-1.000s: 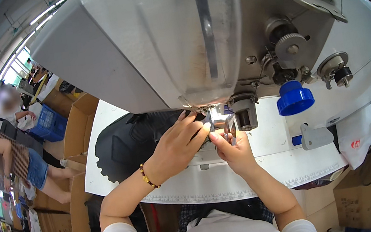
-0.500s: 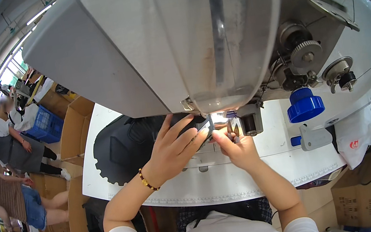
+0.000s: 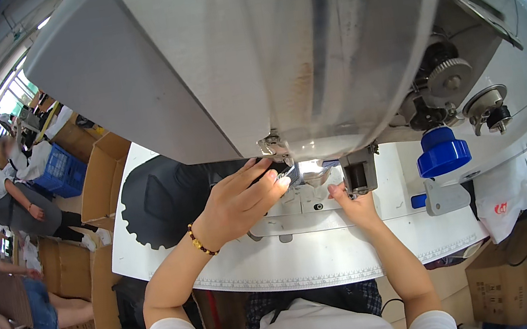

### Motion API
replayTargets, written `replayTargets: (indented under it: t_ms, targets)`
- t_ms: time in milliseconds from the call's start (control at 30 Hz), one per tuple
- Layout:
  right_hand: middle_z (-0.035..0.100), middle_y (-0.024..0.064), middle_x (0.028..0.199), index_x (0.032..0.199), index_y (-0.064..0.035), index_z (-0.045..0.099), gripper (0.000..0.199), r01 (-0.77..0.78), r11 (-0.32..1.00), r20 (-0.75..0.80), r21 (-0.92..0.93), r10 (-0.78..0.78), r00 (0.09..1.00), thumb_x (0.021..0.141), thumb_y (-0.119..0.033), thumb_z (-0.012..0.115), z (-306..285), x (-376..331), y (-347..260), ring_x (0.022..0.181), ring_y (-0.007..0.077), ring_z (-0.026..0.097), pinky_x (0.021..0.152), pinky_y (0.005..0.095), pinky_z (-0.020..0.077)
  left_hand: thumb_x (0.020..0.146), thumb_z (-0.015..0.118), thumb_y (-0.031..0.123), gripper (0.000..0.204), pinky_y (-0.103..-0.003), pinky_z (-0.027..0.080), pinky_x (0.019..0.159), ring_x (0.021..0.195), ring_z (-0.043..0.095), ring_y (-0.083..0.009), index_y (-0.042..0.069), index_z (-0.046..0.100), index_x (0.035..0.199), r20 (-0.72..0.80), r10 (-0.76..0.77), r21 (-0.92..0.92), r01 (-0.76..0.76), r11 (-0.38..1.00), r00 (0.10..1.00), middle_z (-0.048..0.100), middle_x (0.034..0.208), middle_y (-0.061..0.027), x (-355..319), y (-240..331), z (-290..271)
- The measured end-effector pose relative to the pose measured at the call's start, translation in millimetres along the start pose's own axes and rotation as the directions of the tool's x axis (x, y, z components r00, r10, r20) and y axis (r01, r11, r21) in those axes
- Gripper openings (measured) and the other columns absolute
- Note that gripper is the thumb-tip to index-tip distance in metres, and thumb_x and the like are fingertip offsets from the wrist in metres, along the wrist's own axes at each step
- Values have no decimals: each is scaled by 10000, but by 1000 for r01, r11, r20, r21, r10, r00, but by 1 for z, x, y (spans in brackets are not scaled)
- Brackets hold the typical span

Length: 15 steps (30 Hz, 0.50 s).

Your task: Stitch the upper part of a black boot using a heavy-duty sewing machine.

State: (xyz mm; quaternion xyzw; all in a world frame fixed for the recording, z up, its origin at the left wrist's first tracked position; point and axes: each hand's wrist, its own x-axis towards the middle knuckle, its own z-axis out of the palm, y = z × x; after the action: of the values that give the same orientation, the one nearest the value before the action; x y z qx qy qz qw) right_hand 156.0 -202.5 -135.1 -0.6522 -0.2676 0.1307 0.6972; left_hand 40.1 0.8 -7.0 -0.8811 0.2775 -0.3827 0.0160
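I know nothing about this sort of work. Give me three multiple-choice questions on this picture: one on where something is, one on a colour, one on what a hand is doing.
1. Where is the dark fabric?
A. on the white table, left of the hands
B. in a cardboard box
C. on the person's lap

2. What colour is the knob on the sewing machine?
A. red
B. blue
C. green

3. What is the left hand doing?
A. hanging off the table
B. resting flat, away from the machine
C. fingers pressed on a dark piece under the machine head

Answers: 1 A, it lies on the white table; 2 B, the knob is plainly blue; 3 C, the fingertips meet the dark piece beside the right hand.
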Motion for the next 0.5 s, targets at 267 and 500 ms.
replayTargets:
  t_ms: [267, 500]
  targets:
    - [551, -3, 648, 644, -56, 557, 271, 8, 998, -83, -63, -13, 996, 782, -268, 655, -2, 0, 5, 629, 83, 491, 621, 245, 394, 691, 599, 73, 221, -295, 532, 728, 845, 591, -220, 50, 596, 911, -13, -4, -9, 4, 1000, 1000, 519, 869, -50, 3, -3, 1]
    - [543, -20, 630, 634, -56, 550, 264, 58, 992, -113, -110, -70, 991, 792, -243, 647, -6, 3, 34, 594, 66, 467, 580, 224, 385, 661, 612, 57, 242, -232, 496, 558, 691, 556, -150, 66, 596, 903, -1, -46, -36, 46, 998, 999, 514, 827, -28, 5, -12, 6]
